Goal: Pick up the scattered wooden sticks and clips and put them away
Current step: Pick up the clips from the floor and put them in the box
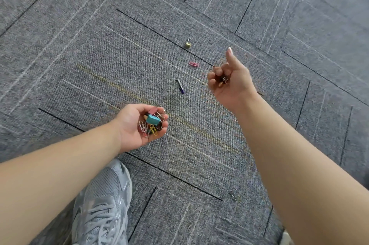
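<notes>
While over carpet (79, 55), left hand (135, 127) fingers cupped round clips (152, 120), right hand (237, 87) fingers curled on dark clip (224, 80).

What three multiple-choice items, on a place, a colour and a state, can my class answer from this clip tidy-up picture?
1. Where does the pink paper clip lie? A in a box; B on the carpet; C on a table.
2. What colour is the lone binder clip beyond it? A black; B white; C yellow.
3. How is the left hand? A cupped palm-up, holding a pile of clips; B flat on the floor; C an empty fist.
Answers: 1 B, grey carpet shows all round it. 2 C, its body is yellow. 3 A, the coloured clips sit in its upturned palm.
</notes>
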{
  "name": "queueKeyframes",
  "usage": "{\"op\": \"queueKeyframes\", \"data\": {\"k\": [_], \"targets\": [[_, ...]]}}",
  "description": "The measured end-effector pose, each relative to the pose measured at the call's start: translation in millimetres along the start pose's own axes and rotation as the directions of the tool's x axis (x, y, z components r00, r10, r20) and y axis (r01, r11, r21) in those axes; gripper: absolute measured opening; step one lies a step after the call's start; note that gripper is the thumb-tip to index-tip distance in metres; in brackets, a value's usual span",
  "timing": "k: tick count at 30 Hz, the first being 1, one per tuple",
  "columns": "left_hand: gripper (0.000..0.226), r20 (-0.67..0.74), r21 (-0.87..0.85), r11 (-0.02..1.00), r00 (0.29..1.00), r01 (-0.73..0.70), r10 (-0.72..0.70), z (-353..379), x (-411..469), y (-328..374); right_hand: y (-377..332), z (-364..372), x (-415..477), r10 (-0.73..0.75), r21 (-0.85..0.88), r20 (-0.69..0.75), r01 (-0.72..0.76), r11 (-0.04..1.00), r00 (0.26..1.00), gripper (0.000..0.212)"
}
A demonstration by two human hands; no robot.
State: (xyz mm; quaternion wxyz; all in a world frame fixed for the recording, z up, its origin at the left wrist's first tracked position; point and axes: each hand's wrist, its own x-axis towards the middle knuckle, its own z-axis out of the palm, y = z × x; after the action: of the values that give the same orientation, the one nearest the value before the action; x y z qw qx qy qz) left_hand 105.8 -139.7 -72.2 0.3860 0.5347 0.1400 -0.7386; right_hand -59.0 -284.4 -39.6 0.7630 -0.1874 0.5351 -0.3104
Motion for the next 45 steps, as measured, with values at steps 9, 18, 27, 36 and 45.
{"op": "queueKeyframes", "data": {"k": [9,18,27,36,45], "targets": [[0.022,-0.039,-0.007,1.0,0.999,-0.007,0.007,-7,8,14,70,19,29,-0.268,-0.994,0.071,0.091,0.063,0.961,0.047],[0.028,-0.053,0.013,1.0,0.999,-0.006,0.007,-3,15,20,68,43,60,-0.23,-0.985,0.109,0.074,-0.156,0.967,0.026],[0.044,-0.067,0.101,0.99,0.993,0.098,-0.092,16,32,44,32,3,73,-0.401,-0.95,-0.016,0.111,0.292,0.916,0.018],[0.043,-0.004,-0.041,0.986,0.987,0.159,-0.159,12,30,65,31,18,94,-0.269,-0.949,0.224,0.148,-0.278,0.937,0.025],[0.036,-0.253,0.528,0.848,0.961,0.04,0.112,5,33,53,17,16,97,-0.289,-0.924,0.038,0.144,0.355,0.956,0.011]]}}
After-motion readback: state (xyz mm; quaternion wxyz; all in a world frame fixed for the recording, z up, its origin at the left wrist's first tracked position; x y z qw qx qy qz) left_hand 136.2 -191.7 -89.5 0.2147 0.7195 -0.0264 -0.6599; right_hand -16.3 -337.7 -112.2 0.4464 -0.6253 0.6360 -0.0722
